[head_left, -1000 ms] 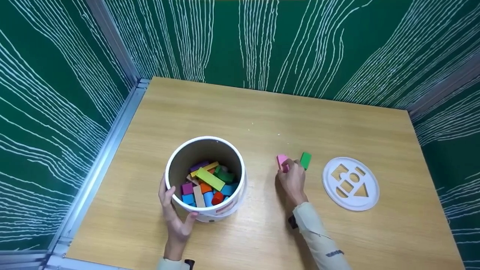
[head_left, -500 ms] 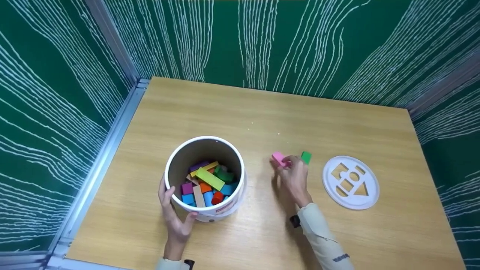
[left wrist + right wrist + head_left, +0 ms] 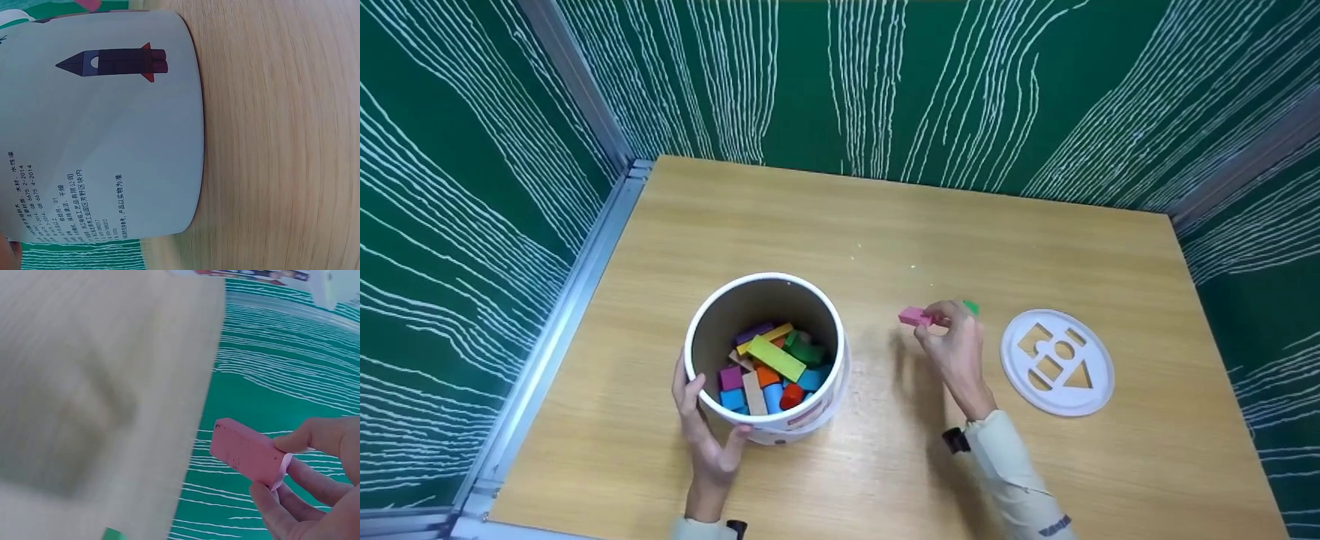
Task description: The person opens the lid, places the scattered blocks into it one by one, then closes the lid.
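Note:
Pinched between the thumb and fingers of my right hand (image 3: 956, 345) is a pink rectangular block (image 3: 247, 453), its far end sticking out to the left. In the head view a shadow falls on the table below that hand. A green block (image 3: 971, 307) lies just behind the fingers, mostly covered by them. My left hand (image 3: 709, 439) grips the near-left side of a round white bucket (image 3: 840, 382), fingers at the outer wall and thumb at the front rim. Inside the bucket lie several coloured blocks, a lime-green one (image 3: 776, 358) on top. The left wrist view shows the bucket's printed side.
A white round lid (image 3: 1012, 360) with shaped cut-outs lies on the wooden table (image 3: 810, 217) to the right of my right hand. Green walls with white lines stand around the table's back and sides, and a metal rail (image 3: 585, 292) runs along its left edge.
The right hand has lifted the pink block from the table, turned it to point left, and drawn it slightly leftward. The left hand stays on the bucket.

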`<act>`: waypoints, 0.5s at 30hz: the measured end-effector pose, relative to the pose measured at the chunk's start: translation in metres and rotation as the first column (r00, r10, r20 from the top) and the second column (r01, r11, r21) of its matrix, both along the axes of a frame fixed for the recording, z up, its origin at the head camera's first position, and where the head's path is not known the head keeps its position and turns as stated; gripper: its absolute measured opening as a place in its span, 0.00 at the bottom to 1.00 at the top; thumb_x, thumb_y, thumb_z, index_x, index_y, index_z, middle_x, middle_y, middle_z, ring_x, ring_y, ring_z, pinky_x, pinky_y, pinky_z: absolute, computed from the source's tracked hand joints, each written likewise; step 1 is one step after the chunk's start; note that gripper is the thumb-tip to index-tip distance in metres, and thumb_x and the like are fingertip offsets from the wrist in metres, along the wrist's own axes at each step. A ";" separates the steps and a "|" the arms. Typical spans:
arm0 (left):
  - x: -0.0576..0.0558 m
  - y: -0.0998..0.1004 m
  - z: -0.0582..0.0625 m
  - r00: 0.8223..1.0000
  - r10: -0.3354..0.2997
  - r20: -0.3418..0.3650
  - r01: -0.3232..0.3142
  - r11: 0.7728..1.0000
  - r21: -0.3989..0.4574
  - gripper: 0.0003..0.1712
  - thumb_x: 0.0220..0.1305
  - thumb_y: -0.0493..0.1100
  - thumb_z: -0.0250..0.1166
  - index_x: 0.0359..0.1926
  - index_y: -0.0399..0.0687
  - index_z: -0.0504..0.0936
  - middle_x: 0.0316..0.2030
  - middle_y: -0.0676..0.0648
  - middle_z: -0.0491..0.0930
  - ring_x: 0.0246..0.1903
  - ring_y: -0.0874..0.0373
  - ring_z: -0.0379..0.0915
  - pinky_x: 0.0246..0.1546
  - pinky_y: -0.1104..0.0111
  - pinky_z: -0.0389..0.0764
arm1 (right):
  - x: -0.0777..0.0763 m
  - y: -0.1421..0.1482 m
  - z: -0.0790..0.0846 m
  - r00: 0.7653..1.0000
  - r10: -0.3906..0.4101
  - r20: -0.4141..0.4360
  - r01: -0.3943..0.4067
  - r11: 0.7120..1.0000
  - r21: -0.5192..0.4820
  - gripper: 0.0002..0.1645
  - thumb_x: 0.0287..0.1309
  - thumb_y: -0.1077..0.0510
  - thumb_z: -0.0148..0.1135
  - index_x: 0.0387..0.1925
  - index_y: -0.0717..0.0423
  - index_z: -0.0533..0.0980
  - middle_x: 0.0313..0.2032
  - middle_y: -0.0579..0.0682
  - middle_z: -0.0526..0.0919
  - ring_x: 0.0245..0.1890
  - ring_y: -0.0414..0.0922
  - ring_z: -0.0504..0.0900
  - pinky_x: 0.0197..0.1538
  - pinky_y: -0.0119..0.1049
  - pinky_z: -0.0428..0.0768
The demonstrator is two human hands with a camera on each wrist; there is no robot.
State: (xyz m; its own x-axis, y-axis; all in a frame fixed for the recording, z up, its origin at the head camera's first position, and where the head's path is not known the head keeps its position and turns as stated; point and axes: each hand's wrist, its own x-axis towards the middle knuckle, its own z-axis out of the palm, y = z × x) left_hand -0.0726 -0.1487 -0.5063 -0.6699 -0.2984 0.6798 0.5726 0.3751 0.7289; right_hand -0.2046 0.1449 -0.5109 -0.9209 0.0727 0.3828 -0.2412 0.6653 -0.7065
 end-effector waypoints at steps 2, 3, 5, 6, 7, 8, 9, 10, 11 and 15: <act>0.000 0.000 0.000 1.000 0.004 0.006 -0.004 1.000 -0.006 0.39 0.50 0.58 0.59 0.54 0.37 0.58 0.60 0.28 0.47 0.59 0.37 0.46 0.59 0.59 0.58 | 0.002 -0.001 0.007 1.000 0.006 -0.028 -0.006 1.000 -0.005 0.08 0.34 0.68 0.63 0.24 0.61 0.78 0.27 0.52 0.78 0.28 0.45 0.77 0.33 0.37 0.79; 0.000 0.000 0.000 1.000 0.007 0.010 -0.007 1.000 -0.008 0.39 0.50 0.58 0.59 0.54 0.37 0.58 0.61 0.28 0.47 0.59 0.37 0.46 0.59 0.59 0.58 | 0.003 -0.002 0.011 0.999 0.010 -0.043 -0.010 1.000 -0.004 0.08 0.34 0.69 0.63 0.24 0.61 0.78 0.27 0.51 0.78 0.28 0.45 0.78 0.33 0.36 0.80; 0.001 0.000 0.000 1.000 0.015 0.017 -0.015 1.000 -0.016 0.39 0.50 0.59 0.59 0.54 0.37 0.57 0.61 0.29 0.47 0.59 0.38 0.46 0.60 0.60 0.58 | 0.006 -0.004 0.020 0.997 0.023 -0.071 -0.024 1.000 -0.006 0.07 0.35 0.69 0.64 0.24 0.61 0.78 0.28 0.51 0.79 0.29 0.44 0.78 0.33 0.35 0.80; 0.002 0.000 0.000 1.000 0.018 0.021 -0.018 1.000 -0.020 0.40 0.50 0.59 0.59 0.54 0.37 0.57 0.61 0.29 0.47 0.60 0.38 0.46 0.60 0.61 0.58 | 0.008 -0.005 0.024 0.996 0.032 -0.082 -0.033 0.999 -0.007 0.07 0.35 0.69 0.64 0.24 0.61 0.79 0.29 0.51 0.79 0.29 0.44 0.78 0.33 0.35 0.80; 0.002 0.000 0.000 1.000 0.019 0.023 -0.018 1.000 -0.021 0.40 0.50 0.59 0.59 0.54 0.37 0.57 0.61 0.29 0.47 0.60 0.39 0.45 0.60 0.62 0.57 | 0.009 -0.006 0.029 0.995 0.042 -0.092 -0.042 0.999 -0.008 0.07 0.35 0.69 0.64 0.24 0.61 0.79 0.29 0.51 0.79 0.29 0.44 0.78 0.34 0.35 0.80; 0.002 0.000 -0.001 1.000 0.018 0.022 -0.017 1.000 -0.020 0.40 0.50 0.59 0.59 0.54 0.37 0.57 0.61 0.29 0.47 0.60 0.39 0.45 0.60 0.62 0.57 | 0.011 -0.007 0.034 0.994 0.048 -0.099 -0.049 0.999 -0.006 0.07 0.35 0.68 0.64 0.25 0.60 0.79 0.30 0.50 0.79 0.30 0.44 0.78 0.34 0.35 0.80; 0.002 0.000 -0.001 1.000 0.017 0.024 -0.016 1.000 -0.020 0.40 0.50 0.59 0.59 0.54 0.37 0.57 0.61 0.29 0.47 0.60 0.40 0.45 0.60 0.62 0.58 | 0.013 -0.008 0.039 0.993 0.055 -0.108 -0.056 0.998 -0.005 0.08 0.35 0.68 0.65 0.25 0.60 0.79 0.31 0.50 0.79 0.30 0.43 0.79 0.34 0.35 0.80; 0.002 0.000 -0.001 1.000 0.016 0.024 -0.016 1.000 -0.020 0.40 0.50 0.59 0.59 0.54 0.37 0.57 0.61 0.29 0.47 0.60 0.40 0.45 0.60 0.62 0.58 | 0.015 -0.010 0.044 0.991 0.062 -0.116 -0.063 0.998 -0.006 0.08 0.36 0.68 0.65 0.25 0.60 0.79 0.31 0.50 0.79 0.30 0.43 0.79 0.35 0.35 0.80; 0.002 0.000 -0.001 1.000 0.013 0.022 -0.013 1.000 -0.018 0.40 0.50 0.59 0.59 0.54 0.36 0.57 0.61 0.29 0.47 0.60 0.40 0.45 0.60 0.62 0.57 | 0.017 -0.011 0.049 0.990 0.070 -0.125 -0.071 0.997 -0.006 0.08 0.36 0.68 0.65 0.25 0.60 0.79 0.32 0.50 0.79 0.30 0.43 0.79 0.35 0.35 0.80; 0.000 0.000 -0.002 1.000 0.008 -0.002 -0.008 1.000 -0.005 0.40 0.50 0.58 0.59 0.53 0.34 0.57 0.61 0.29 0.47 0.60 0.39 0.45 0.60 0.60 0.57 | 0.024 -0.017 0.068 0.980 0.099 -0.174 -0.100 0.995 0.001 0.08 0.36 0.68 0.64 0.25 0.58 0.80 0.33 0.49 0.79 0.31 0.42 0.79 0.36 0.32 0.79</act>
State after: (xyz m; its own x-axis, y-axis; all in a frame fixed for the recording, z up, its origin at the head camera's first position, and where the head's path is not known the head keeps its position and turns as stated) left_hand -0.0723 -0.1487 -0.5088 -0.6660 -0.3005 0.6827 0.5714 0.3829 0.7259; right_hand -0.1808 0.1284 -0.4429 -0.8432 -0.0124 0.5375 -0.4256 0.6262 -0.6532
